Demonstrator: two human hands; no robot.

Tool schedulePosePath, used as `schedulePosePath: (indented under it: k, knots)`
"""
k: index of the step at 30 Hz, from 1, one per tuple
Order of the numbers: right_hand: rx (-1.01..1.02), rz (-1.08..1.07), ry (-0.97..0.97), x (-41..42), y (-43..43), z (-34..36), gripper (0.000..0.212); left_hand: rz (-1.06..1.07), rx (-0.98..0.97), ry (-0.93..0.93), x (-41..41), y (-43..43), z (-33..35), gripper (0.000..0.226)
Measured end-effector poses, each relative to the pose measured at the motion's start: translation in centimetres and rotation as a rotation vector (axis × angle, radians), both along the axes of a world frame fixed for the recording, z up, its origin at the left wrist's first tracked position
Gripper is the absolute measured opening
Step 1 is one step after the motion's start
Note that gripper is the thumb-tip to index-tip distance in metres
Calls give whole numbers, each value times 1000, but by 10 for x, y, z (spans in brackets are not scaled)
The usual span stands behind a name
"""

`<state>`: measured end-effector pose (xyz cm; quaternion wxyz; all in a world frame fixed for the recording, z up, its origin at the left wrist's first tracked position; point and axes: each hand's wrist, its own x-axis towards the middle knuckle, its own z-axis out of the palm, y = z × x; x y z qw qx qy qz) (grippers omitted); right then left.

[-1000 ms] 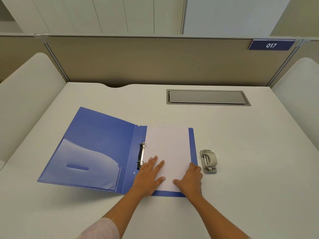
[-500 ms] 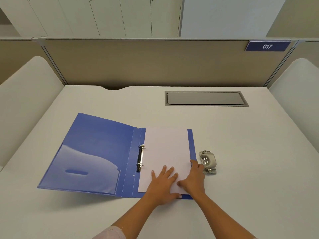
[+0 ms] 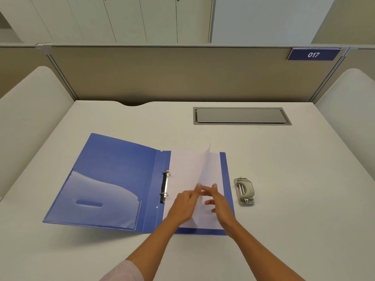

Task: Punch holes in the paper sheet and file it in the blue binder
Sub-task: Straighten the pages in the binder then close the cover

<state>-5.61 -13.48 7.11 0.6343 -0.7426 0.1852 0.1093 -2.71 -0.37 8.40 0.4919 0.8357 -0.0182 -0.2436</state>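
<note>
Paper (image 3: 188, 171) lies on the right half of the open blue binder (image 3: 113, 175), which rests flat on the table (image 3: 284, 199). One sheet is being lifted: its right edge stands up off the pile, and its top corner rises above the binder's far edge. The lifted edge is pinched low down by the left hand (image 3: 185, 201) and the right hand (image 3: 218, 201), with fingertips close together on it. Both hands are blurry, so how tight the pinch is cannot be told.

The step in hand looks like picking one sheet off the pile, so that holes can be punched in it. No holes can be seen in the sheet yet. The punch (image 3: 244, 191) sits untouched just beside the binder, on the right. The rings (image 3: 165, 186) look shut.

Next, the sheet should be pulled free alone, carried to the punch, and its left edge pushed straight into the slot.
</note>
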Motion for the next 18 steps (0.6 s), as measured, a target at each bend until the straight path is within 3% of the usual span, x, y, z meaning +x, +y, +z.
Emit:
schedulePosePath:
  k: [4,7,11,14,18]
  knots:
    - [32,122,-26,0,12,4,43,131,-59,142,22,17,12,46]
    - [-26,168,-61,-2,14,2,43,94,15,107,34,41,14,32]
    - [-373,259,-109,-8,1,-19,41,196,67,80,46,86,20,26]
    - [-677,321,-58,-12,-11,-37,55,317,58,48,51,123,26,29]
    - [-780,265,-27,-18,-16,-45,72,436,146,7,52,169,26,33]
